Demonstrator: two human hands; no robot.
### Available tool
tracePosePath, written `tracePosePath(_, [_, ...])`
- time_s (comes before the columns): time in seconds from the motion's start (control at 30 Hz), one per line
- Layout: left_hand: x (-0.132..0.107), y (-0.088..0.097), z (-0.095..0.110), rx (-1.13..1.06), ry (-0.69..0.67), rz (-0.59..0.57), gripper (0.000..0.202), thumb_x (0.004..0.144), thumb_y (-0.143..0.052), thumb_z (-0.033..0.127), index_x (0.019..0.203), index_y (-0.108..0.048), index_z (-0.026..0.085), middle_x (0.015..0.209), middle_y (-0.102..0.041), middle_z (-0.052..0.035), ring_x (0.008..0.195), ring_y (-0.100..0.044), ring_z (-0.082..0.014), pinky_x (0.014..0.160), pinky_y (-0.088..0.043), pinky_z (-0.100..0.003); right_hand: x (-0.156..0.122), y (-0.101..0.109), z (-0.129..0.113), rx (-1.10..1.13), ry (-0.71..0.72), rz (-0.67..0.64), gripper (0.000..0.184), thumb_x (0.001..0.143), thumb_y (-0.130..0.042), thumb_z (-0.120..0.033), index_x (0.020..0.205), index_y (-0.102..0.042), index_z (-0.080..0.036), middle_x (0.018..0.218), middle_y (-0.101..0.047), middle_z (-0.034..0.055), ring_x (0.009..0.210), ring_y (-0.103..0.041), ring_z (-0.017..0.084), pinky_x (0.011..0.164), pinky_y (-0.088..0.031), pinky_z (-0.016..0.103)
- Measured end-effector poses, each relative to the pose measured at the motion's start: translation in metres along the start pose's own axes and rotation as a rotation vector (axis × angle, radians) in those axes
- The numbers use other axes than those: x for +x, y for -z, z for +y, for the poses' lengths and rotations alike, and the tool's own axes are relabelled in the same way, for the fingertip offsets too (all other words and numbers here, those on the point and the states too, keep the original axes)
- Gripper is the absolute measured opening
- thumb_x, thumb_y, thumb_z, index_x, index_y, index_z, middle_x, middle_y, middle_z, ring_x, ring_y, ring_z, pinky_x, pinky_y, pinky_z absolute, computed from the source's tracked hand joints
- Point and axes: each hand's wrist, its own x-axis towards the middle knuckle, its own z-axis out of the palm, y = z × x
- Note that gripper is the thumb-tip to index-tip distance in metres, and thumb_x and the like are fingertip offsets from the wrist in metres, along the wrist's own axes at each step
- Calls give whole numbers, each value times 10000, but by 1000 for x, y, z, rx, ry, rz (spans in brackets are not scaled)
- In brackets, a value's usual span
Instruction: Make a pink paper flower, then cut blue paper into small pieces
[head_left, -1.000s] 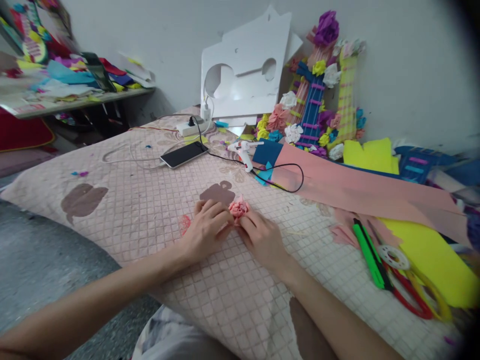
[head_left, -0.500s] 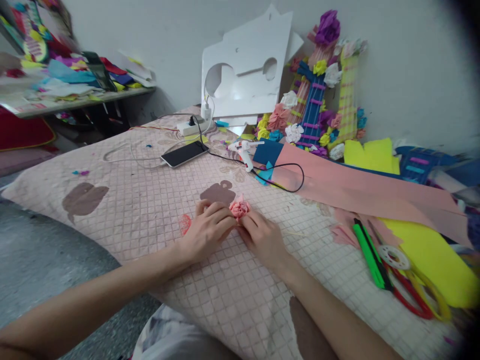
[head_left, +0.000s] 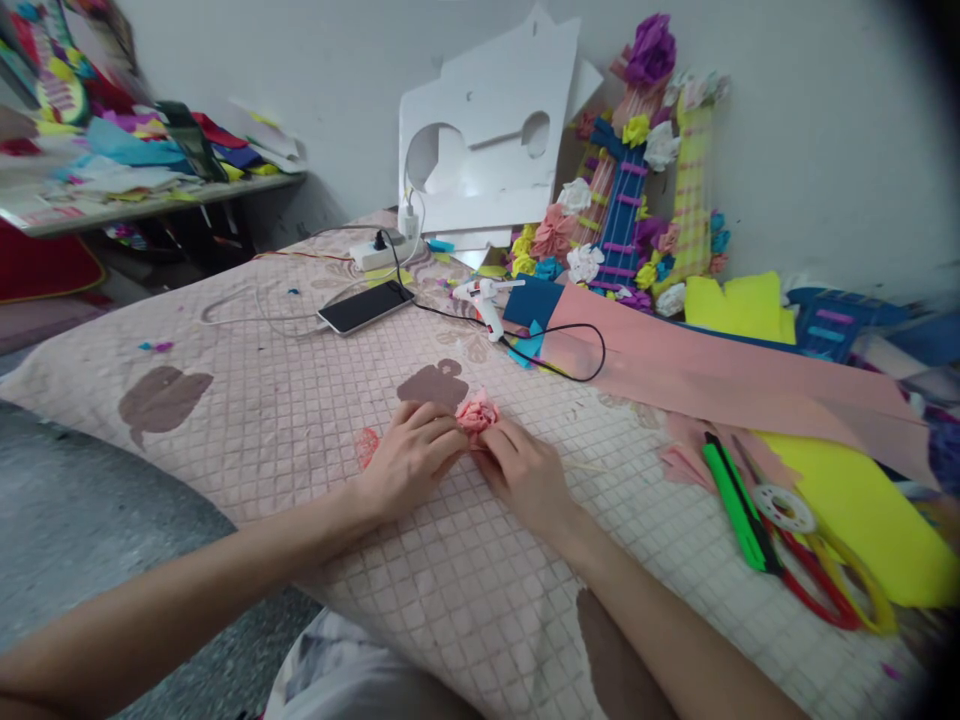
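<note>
2 hands pinch a pink paper flower (head_left: 478, 410) on a quilted bed cover (head_left: 285, 420).

The left hand (head_left: 409, 462) and right hand (head_left: 525, 475) meet fingertip to fingertip, both closed on the base of the pink paper flower, which sits low on the bed cover beside a brown print. It looks very light, soft and easily crushed, so the rolled base seems the safer hold, not the petals. A glue gun (head_left: 487, 298) and phone (head_left: 365, 306) lie well beyond; a green cutter (head_left: 739, 505) lies to the right.

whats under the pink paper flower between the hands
The quilted bedspread lies under the pink paper flower, which the left hand and right hand pinch. Their fingers cover its base, so that part is hidden.
</note>
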Motion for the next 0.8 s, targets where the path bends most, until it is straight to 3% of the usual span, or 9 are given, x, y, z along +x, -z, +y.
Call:
tracePosePath(0.27, [-3, 2, -4, 44, -110, -23, 151, 944, -483, 189, 997, -623, 206, 1055, -682, -25, 982, -559, -178, 859, -342, -366, -1, 1, 1, 44, -25, -28, 181, 938, -447, -234, 821, -573, -176, 799, -605, 42, 702, -578, 145, 584, -420, 252])
tracePosePath(0.5, [-1, -1, -3, 83, -91, -24, 136, 940, -484, 179, 944, -619, 198, 985, -691, -21, 892, -555, -174, 843, -329, -370, -2, 0, 2, 69, -22, -17, 161, 937, -455, -243, 843, -570, -179, 832, -618, 52, 747, -596, 156, 619, -459, 256])
tracePosePath(0.67, [1, 0, -1, 90, -67, -44, 182, 960, -434, 183, 988, -614, 185, 945, -680, -34, 857, -546, -171, 831, -332, -364, -3, 0, 3, 62, 8, 15, 164, 950, -435, -232, 945, -586, -167, 938, -637, 82, 865, -617, 172, 692, -490, 265])
tracePosePath(0.8, [0, 0, 1, 103, -56, -64, 204, 964, -408, 166, 1026, -602, 158, 947, -671, -44, 868, -545, -184, 832, -334, -376, -3, 0, 3, 32, 40, 23, 199, 955, -412, -212, 920, -603, -171, 936, -641, 80, 867, -619, 167, 688, -499, 264])
